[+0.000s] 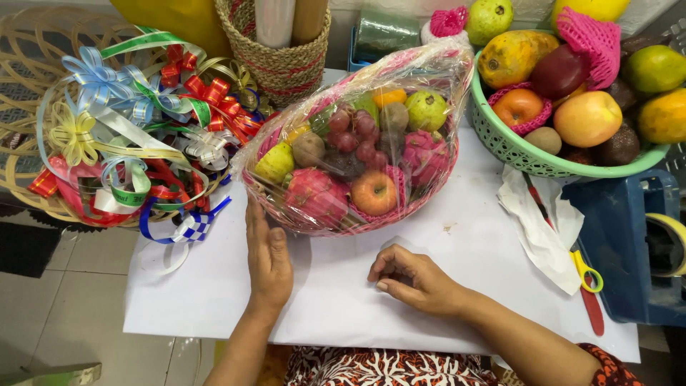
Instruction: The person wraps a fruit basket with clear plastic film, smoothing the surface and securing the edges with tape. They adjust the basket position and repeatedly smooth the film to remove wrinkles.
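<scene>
A pink woven basket (307, 225) full of fruit stands on the white sheet (471, 243), wrapped in clear film (421, 61). Inside lie dragon fruits, an orange apple in pink netting, red grapes, a green apple and pears. My left hand (268, 261) rests flat, fingers together, with its fingertips touching the basket's lower left side. My right hand (414, 279) lies on the sheet just below the basket, fingers curled loosely, holding nothing.
A flat woven tray (28, 107) piled with ribbon bows sits at left. A green plastic basket (514, 146) of loose fruit stands at right. Scissors (589, 286) with yellow and red handles lie near a blue tape dispenser (629, 243). A tall wicker holder (286, 64) stands behind.
</scene>
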